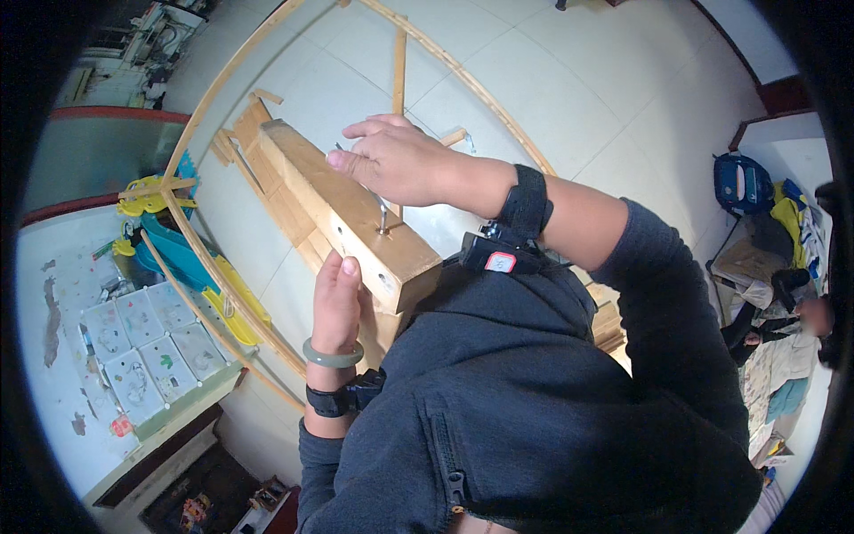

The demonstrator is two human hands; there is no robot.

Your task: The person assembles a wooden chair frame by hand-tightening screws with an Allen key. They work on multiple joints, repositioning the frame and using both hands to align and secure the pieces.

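Observation:
A thick wooden beam (356, 209) slants from the upper left toward my body, with drilled holes in its side. On its top face near the close end stands a thin bent metal rod that looks like a hex key (383, 216), its short leg upright at the wood. My right hand (391, 165) is over the beam, the rod's long leg passing under it and its tip showing between thumb and forefinger. My left hand (336, 307) grips the beam's near left side, thumb pressed beside a hole; its other fingers are hidden.
Around the beam curves a light wooden frame (240, 303), with wooden slats (267, 178) lying beyond. At left are a peeling white surface with clear drawers (142, 351) and yellow and teal plastic items (178, 222). A backpack (744, 184) and another person (783, 311) are at right.

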